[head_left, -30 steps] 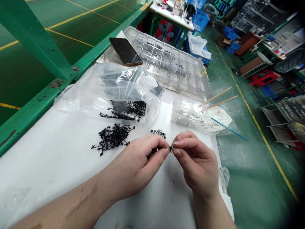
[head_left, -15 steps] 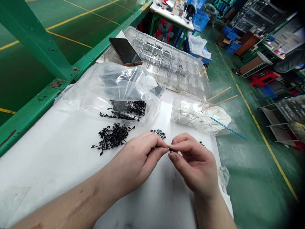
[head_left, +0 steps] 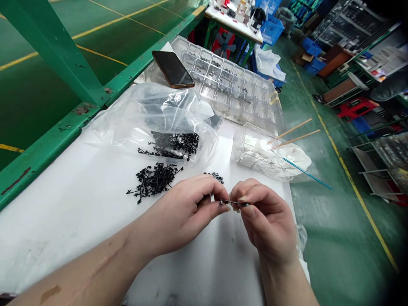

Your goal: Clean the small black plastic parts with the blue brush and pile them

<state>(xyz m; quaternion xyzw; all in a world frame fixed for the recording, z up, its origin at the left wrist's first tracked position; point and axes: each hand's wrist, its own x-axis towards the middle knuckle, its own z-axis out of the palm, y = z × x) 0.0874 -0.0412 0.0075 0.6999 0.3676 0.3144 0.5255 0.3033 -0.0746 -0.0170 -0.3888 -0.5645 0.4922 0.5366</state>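
Bag of clear plastic (head_left: pixel 117 121), one, lies on the bench (head_left: pixel 63 208) with countless black parts (head_left: pixel 175 144) in it; one loose black pile (head_left: pixel 154 180) sits just in front. One phone (head_left: pixel 175 71) rests behind the bag. Of two hands, the left hand (head_left: pixel 188 210) pinches one end of a single thin rod (head_left: pixel 234 202), near one ring cluster (head_left: pixel 216 176), partly hidden; the right hand (head_left: pixel 270 221) pinches the other end. Rightmost, one clear bin (head_left: pixel 239 146) bears two wooden sticks (head_left: pixel 296 127) and one blue stick (head_left: pixel 306 172).
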